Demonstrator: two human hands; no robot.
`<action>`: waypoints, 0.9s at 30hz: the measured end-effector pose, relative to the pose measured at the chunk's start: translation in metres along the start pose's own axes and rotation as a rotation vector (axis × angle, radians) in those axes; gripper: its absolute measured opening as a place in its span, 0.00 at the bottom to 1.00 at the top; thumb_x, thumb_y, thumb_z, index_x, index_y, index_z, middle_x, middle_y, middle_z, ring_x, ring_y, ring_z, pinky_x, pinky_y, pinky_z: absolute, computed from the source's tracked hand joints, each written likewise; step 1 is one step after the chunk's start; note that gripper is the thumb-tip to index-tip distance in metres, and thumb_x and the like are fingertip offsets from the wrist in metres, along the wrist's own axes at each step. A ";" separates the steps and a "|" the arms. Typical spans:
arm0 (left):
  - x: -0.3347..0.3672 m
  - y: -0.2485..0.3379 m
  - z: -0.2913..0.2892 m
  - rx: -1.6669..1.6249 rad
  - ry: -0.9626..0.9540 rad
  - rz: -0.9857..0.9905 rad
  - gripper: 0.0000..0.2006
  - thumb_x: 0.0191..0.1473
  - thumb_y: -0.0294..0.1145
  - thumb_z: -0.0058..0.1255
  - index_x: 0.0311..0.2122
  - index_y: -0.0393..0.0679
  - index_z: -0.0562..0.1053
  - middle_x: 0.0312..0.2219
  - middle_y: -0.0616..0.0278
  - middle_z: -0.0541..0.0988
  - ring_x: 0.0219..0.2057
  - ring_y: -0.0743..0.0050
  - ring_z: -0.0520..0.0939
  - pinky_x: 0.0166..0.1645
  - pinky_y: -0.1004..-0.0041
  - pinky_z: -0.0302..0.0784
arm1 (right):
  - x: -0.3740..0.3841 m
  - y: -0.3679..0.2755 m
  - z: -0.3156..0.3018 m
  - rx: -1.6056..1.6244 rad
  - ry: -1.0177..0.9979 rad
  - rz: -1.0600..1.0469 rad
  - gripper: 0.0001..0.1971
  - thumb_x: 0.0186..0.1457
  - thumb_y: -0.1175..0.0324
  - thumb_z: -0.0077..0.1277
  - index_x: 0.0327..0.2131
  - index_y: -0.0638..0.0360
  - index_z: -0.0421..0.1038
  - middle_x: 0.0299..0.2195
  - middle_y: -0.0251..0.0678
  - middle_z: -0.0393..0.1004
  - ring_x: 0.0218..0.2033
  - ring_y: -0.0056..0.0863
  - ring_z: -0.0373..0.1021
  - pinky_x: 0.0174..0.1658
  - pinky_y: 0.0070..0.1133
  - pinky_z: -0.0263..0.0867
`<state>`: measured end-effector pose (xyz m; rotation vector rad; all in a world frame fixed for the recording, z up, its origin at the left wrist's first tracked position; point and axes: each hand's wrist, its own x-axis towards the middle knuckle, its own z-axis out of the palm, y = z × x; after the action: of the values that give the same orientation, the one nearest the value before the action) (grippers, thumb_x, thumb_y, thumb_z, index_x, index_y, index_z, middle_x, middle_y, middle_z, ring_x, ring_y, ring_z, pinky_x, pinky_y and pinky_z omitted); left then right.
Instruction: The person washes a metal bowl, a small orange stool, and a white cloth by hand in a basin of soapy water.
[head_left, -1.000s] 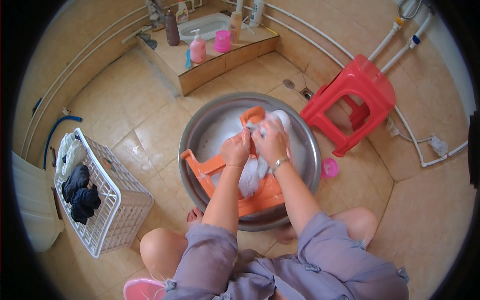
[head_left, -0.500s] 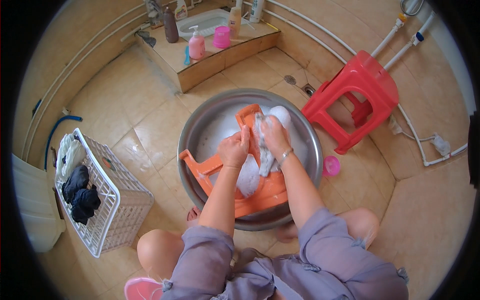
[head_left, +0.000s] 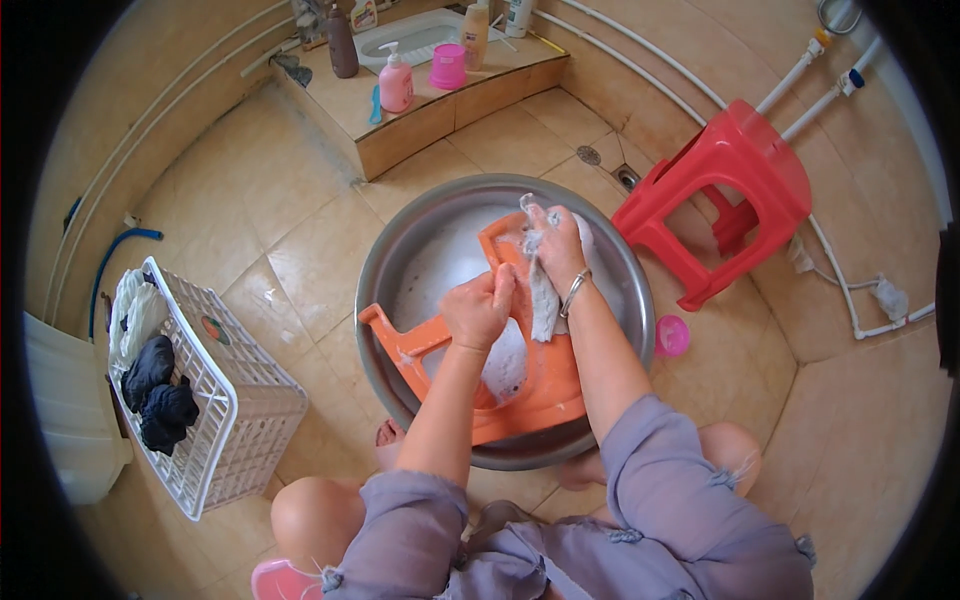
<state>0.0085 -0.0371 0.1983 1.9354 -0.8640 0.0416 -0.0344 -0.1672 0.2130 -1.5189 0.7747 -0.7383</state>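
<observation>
An orange plastic stool (head_left: 548,385) lies tipped over inside a wide metal basin (head_left: 402,240). White suds (head_left: 506,362) show through an opening in the stool, and more lie in the basin. My left hand (head_left: 478,306) is closed around one of the stool's legs, thumb up. In my right hand (head_left: 558,245) is a wet, greyish-white cloth (head_left: 543,305), bunched between the fingers. One end of it sticks out above the hand; the rest hangs down against the stool. My right palm and part of that leg are hidden.
Left of the basin stands a white plastic basket (head_left: 232,400) with dark clothes (head_left: 160,400) on it. A red stool (head_left: 715,200) lies tilted at the right, near a pink cup (head_left: 673,335). Bottles, including a pink pump bottle (head_left: 396,85), stand on the tiled step (head_left: 410,145).
My right hand has moved up and to the right with the cloth, and a cloth end now shows above it. My left hand has shifted slightly right, still on the stool.
</observation>
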 end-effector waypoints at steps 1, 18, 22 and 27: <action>-0.001 0.004 -0.002 0.012 -0.006 0.029 0.19 0.48 0.47 0.40 0.13 0.47 0.72 0.10 0.55 0.70 0.14 0.56 0.72 0.18 0.65 0.65 | 0.003 0.004 -0.001 0.125 0.076 0.107 0.17 0.47 0.59 0.48 0.29 0.68 0.62 0.23 0.39 0.68 0.23 0.22 0.64 0.27 0.21 0.62; -0.001 0.000 -0.003 0.043 -0.074 -0.001 0.17 0.45 0.45 0.40 0.14 0.45 0.69 0.12 0.54 0.70 0.16 0.55 0.72 0.20 0.63 0.66 | -0.022 -0.056 0.027 -0.827 -0.084 -0.403 0.09 0.45 0.64 0.49 0.26 0.60 0.67 0.33 0.46 0.67 0.40 0.42 0.63 0.37 0.30 0.60; -0.004 0.007 0.005 0.068 0.000 0.092 0.18 0.44 0.44 0.42 0.10 0.45 0.68 0.09 0.58 0.69 0.12 0.58 0.71 0.17 0.66 0.65 | 0.016 -0.030 0.005 -0.631 0.113 -0.039 0.15 0.46 0.58 0.46 0.27 0.62 0.67 0.21 0.47 0.70 0.26 0.41 0.68 0.31 0.29 0.63; -0.004 0.007 0.005 0.040 -0.085 0.031 0.17 0.45 0.44 0.42 0.12 0.46 0.69 0.11 0.57 0.70 0.14 0.56 0.71 0.18 0.65 0.65 | 0.021 -0.013 -0.004 -0.282 0.257 0.091 0.15 0.47 0.59 0.45 0.25 0.64 0.69 0.21 0.46 0.71 0.24 0.40 0.70 0.28 0.27 0.63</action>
<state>-0.0004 -0.0408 0.1996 1.9726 -0.9562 -0.0051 -0.0245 -0.1857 0.2263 -1.6447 1.1728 -0.7898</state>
